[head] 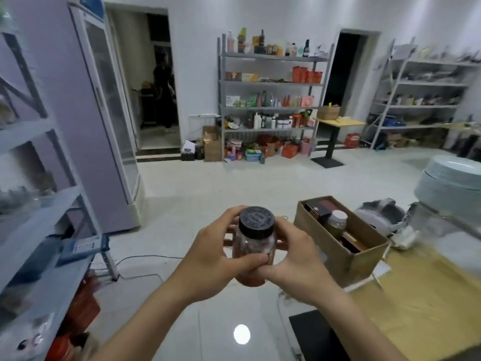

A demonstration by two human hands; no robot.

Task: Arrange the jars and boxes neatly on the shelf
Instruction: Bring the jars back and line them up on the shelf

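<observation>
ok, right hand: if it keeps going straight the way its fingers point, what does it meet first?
The right hand points left across the jar it holds, so its fingertips would meet the left hand first; the thumbs already look to be touching on the near side of the jar. Depth is hard to judge.

Black-lidded jar (253, 246) in left hand (208, 259) and right hand (296, 264), midair.

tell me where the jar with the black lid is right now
In the head view the jar sits low centre, gripped between the left hand and right hand, left of the cardboard box.
</observation>
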